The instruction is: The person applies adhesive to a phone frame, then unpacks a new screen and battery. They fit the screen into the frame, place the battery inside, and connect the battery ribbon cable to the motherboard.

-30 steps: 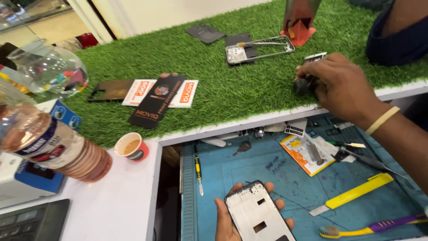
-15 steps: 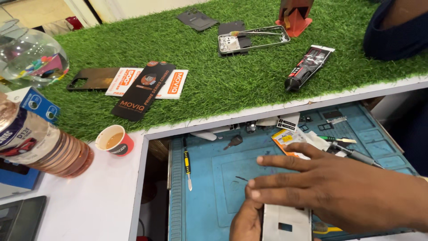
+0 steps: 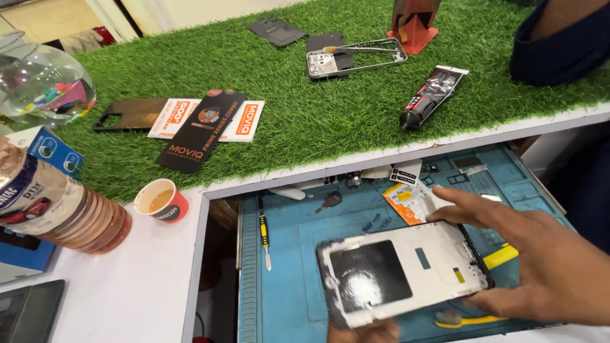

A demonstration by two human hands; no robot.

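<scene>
Right now the right hand [image 3: 546,260] holds a flat white phone screen panel with a black square patch on its back [image 3: 403,273], low over the blue rubber work mat [image 3: 286,279] near the front edge of the open drawer. Its grip is clamped on the panel's right end, with the thumb under the lower corner and the long fingers laid along the top edge. The left hand [image 3: 363,331] peeks up from the bottom of the view, and its fingertips touch the panel's lower left edge; only the tips show, so I cannot tell if that grip is closed or just propping. The panel is tilted, left end lower. A thin panel like this probably bends and cracks easily, so it seems best to hold it by the edges with both hands, keep it flat, and keep fingers off the black patch and the crumbly black bits along the rim. A yellow toothbrush [image 3: 467,319] lies on the mat just under the panel's right corner. A small yellow-and-black screwdriver [image 3: 264,232] lies well off to the left on the mat. Up on the green fake-grass counter [image 3: 305,127], near its front edge, lies a black glue tube [image 3: 432,98]. A small red paper cup [image 3: 161,200] stands on the white counter [image 3: 121,292] at left.
</scene>
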